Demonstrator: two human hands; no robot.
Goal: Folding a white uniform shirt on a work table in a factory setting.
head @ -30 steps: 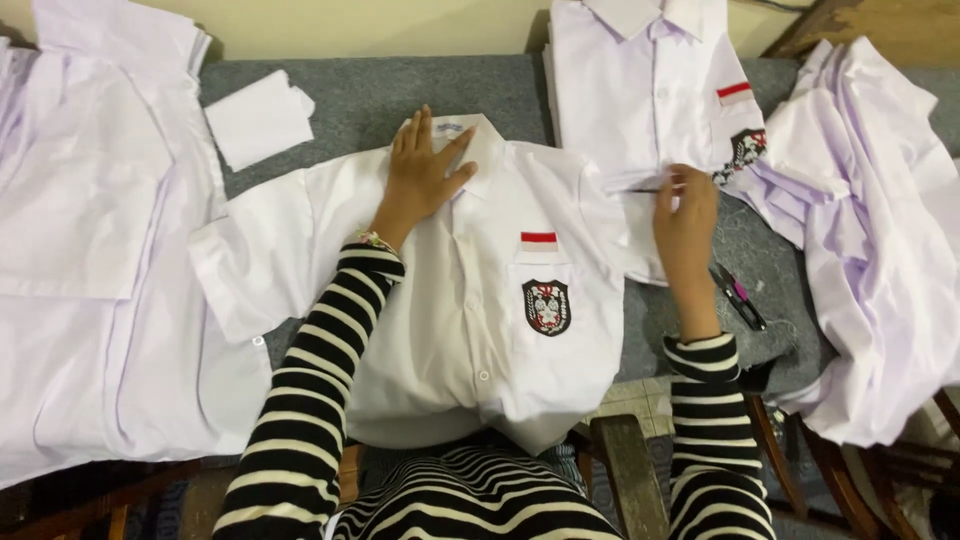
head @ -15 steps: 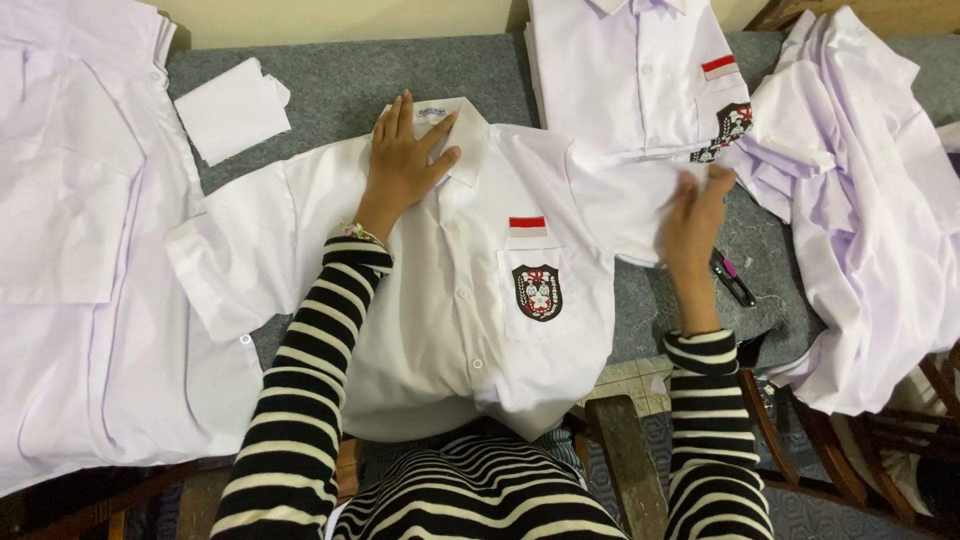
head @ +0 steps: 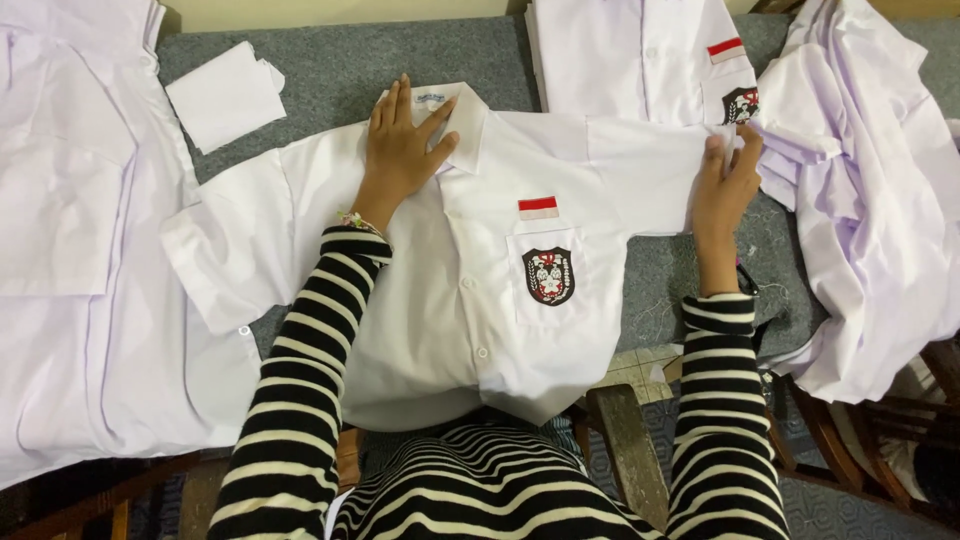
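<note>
The left hand [head: 400, 150] lay flat, fingers spread and holding nothing, pressing the collar of the white shirt [head: 470, 300] spread face-up on the grey tabletop [head: 340, 60]. To its right, the right hand [head: 725, 185] pinched the sleeve edge [head: 660, 170] in a narrow grip. Judgement: collar pressure should be kept firm while the sleeve was drawn taut, avoiding creases near the badge pocket [head: 548, 275].

Even, fairly bright indoor light from overhead; white shirt [head: 470, 300] slightly washed out, cloth at 9 and 3 o'clock tinted lilac. Soft short shadows under left hand [head: 400, 150] and right hand [head: 725, 185]. Focus sharp centrally, edges mildly stretched, 6 o'clock dim.
</note>
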